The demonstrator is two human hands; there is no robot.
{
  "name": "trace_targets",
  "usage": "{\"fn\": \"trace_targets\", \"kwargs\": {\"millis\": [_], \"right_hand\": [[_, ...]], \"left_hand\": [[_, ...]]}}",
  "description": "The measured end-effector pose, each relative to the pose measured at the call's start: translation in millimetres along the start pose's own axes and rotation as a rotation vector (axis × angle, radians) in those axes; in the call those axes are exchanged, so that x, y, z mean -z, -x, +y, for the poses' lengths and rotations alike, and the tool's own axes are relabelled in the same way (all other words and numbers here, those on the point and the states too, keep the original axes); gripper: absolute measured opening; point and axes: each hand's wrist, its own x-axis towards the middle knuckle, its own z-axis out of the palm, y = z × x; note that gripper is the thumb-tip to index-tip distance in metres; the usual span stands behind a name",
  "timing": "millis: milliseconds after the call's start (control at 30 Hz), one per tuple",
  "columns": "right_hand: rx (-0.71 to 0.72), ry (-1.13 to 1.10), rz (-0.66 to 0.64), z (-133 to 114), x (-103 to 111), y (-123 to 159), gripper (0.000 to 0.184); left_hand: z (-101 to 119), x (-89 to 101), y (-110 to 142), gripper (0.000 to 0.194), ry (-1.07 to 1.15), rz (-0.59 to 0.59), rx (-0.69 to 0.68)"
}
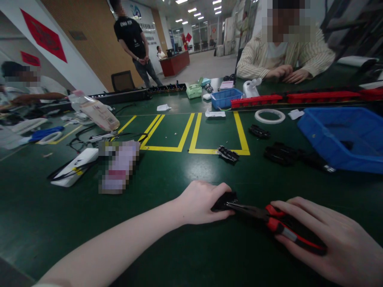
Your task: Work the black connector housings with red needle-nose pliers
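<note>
My left hand (202, 203) is closed around a small black plastic part (224, 201), pressing it near the green tabletop (167, 255). In my right hand (326, 235) are long-nose pliers (277, 223) with red and black handles. Their narrow tips touch or lie just over the black part's edge; I cannot tell whether they grip it. Beyond my hands lies a black part with metallic bits (228, 154). More black parts (281, 153) rest to the right, beside a blue bin (347, 139).
Yellow tape (193, 131) marks boxes on the table. At left lie a bottle (97, 111), a blurred-out phone-like object (121, 165) and a white power bank (74, 167) with cables. A tape roll (269, 116) and red strip (299, 97) sit farther back. Another person's hands (289, 74) rest across the table.
</note>
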Motion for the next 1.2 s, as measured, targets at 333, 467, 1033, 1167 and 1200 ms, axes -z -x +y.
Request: {"fn": "trace_targets", "kwargs": {"millis": [333, 467, 1033, 1167, 1200], "right_hand": [[-0.017, -0.043, -0.01, 7.4, 0.8, 4.5, 0.044], [-0.002, -0.017, -0.023, 10.9, 0.4, 7.1, 0.046], [-0.135, -0.054, -0.04, 5.9, 3.3, 11.2, 0.041], [-0.187, -0.082, -0.005, 2.9, 5.1, 7.7, 0.037], [-0.195, -0.09, 0.004, 2.0, 5.4, 7.2, 0.036]], "left_hand": [[0.6, 2.9, -0.2, 0.037, 0.018, -0.013, -0.027], [-0.2, 1.8, 0.0, 0.037, 0.005, 0.0, -0.035], [-0.4, 7.5, -0.2, 0.052, 0.236, 0.037, 0.138], [-0.8, 11.1, 1.3, 0.048, 0.305, 0.065, 0.101], [-0.7, 11.8, 1.7, 0.047, 0.311, 0.066, 0.087]]}}
